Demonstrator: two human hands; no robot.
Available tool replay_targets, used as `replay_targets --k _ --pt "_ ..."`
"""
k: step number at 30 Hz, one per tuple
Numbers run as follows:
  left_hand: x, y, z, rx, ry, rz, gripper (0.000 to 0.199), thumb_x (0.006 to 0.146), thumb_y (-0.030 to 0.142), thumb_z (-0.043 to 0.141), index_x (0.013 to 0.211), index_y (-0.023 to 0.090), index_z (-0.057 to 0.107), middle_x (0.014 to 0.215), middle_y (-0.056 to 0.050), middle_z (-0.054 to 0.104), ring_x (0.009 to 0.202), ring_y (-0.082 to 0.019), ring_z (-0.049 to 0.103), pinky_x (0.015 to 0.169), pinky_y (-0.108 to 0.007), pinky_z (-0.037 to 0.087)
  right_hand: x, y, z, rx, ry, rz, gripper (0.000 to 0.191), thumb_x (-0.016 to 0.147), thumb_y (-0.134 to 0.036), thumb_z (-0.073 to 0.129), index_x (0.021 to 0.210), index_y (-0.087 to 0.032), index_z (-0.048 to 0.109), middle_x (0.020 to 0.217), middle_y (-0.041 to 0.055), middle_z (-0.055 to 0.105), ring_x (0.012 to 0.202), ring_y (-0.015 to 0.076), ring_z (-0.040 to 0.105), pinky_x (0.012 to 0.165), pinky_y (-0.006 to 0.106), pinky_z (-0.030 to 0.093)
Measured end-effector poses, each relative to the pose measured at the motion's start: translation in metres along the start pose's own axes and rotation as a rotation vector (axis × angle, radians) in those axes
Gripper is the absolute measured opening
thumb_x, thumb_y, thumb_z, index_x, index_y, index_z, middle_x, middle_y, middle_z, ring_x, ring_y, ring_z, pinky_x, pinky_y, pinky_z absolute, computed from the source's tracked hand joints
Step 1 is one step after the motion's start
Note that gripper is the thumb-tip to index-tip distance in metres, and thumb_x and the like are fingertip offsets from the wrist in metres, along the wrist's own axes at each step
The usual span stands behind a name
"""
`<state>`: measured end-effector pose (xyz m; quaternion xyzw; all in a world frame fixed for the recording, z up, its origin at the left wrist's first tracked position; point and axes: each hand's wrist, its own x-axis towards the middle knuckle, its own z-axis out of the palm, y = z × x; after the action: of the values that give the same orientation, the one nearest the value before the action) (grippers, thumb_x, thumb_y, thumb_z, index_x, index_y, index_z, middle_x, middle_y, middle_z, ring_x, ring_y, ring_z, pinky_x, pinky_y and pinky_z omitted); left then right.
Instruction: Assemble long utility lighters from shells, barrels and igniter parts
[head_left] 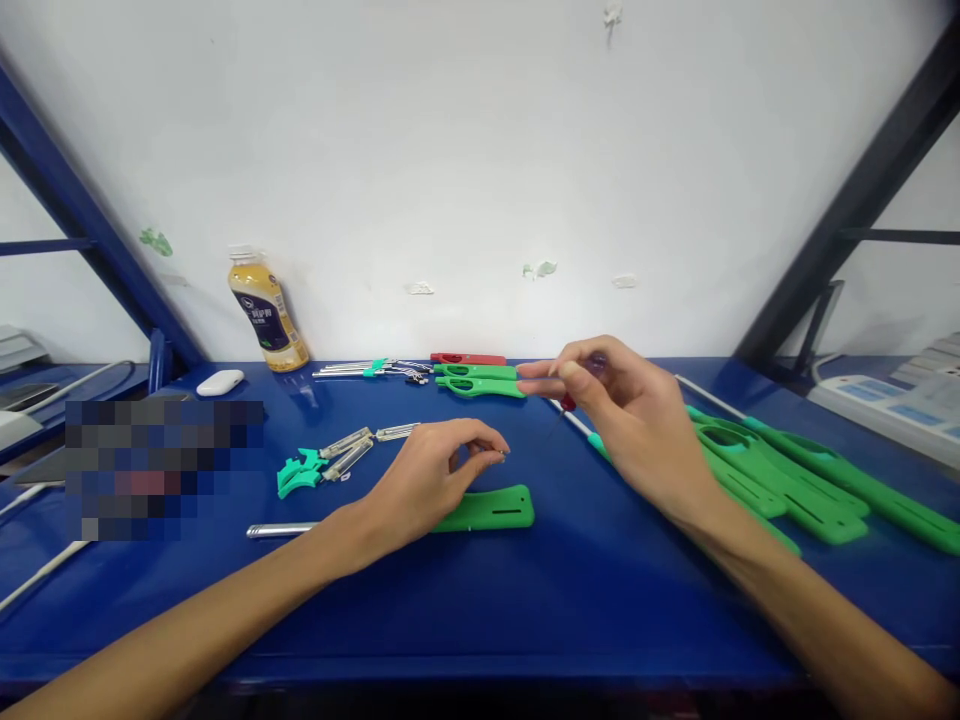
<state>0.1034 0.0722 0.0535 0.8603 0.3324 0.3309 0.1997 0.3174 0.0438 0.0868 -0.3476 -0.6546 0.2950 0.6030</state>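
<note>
My left hand (427, 475) is in a closed pinch over the blue table; something tiny and shiny shows at its fingertips, too small to name. Under that hand lies a green long-neck lighter (501, 508), its metal tube to the left and its middle hidden by my hand. Raised to the right, my right hand (630, 410) is closed on a screwdriver (568, 402) with a dark and red handle, its thin shaft slanting down to the left. Clear plastic fuel tanks (349, 458) and turquoise triggers (301, 472) lie left of my left hand.
Several green lighters (795, 490) lie at the right. Green casings (480, 384), a red casing (480, 359) and metal tubes with wires (352, 370) lie along the wall. A yellow drink bottle (268, 310), a white earbud case (220, 382) and a blurred-out object (150, 460) are at the left.
</note>
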Motion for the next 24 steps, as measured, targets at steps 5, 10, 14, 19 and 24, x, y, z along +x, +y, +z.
replay_targets --k 5,10,14,19,24 --pt "-0.0029 -0.0006 0.0048 -0.054 -0.032 -0.029 0.011 0.095 0.017 0.067 0.094 0.021 0.077 0.085 0.002 0.078 0.063 -0.012 0.061 0.063 -0.024 0.047 -0.0052 -0.0012 0.0068 0.094 -0.032 -0.017 0.021 0.105 -0.045 0.064 0.097 -0.026 0.058 0.108 0.0024 0.080 0.100 0.0180 0.080 0.084 0.031 0.067" --pt "-0.0037 0.0027 0.0058 -0.104 -0.044 -0.044 0.010 0.095 0.019 0.068 0.094 0.021 0.077 0.085 0.002 0.078 0.063 -0.012 0.059 0.062 -0.024 0.046 -0.0072 -0.0008 0.0075 0.123 -0.043 -0.026 0.020 0.106 -0.044 0.061 0.097 -0.026 0.057 0.107 0.0012 0.081 0.095 0.0163 0.080 0.083 0.030 0.067" --pt "-0.0040 0.0050 0.0047 -0.135 -0.056 -0.060 0.010 0.095 0.020 0.068 0.093 0.021 0.078 0.085 0.003 0.077 0.062 -0.011 0.055 0.061 -0.023 0.045 -0.0076 -0.0011 0.0075 0.145 -0.081 -0.045 0.016 0.108 -0.039 0.060 0.099 -0.026 0.058 0.107 0.0000 0.080 0.096 0.0146 0.080 0.082 0.026 0.066" --pt "-0.0044 0.0052 0.0043 -0.167 -0.073 -0.093 0.009 0.095 0.023 0.069 0.093 0.021 0.078 0.084 0.003 0.077 0.062 -0.011 0.055 0.059 -0.023 0.044 -0.0083 -0.0030 0.0069 0.109 -0.104 -0.062 0.015 0.109 -0.038 0.058 0.101 -0.026 0.058 0.107 0.0010 0.080 0.095 0.0156 0.080 0.081 0.028 0.066" --pt "-0.0038 0.0075 0.0024 -0.205 -0.068 -0.107 0.010 0.095 0.024 0.069 0.093 0.021 0.079 0.085 0.002 0.078 0.063 -0.012 0.058 0.060 -0.024 0.045 -0.0083 -0.0023 0.0053 0.104 -0.096 -0.069 0.017 0.108 -0.043 0.057 0.113 -0.027 0.062 0.110 0.0020 0.079 0.095 0.0168 0.080 0.083 0.031 0.066"
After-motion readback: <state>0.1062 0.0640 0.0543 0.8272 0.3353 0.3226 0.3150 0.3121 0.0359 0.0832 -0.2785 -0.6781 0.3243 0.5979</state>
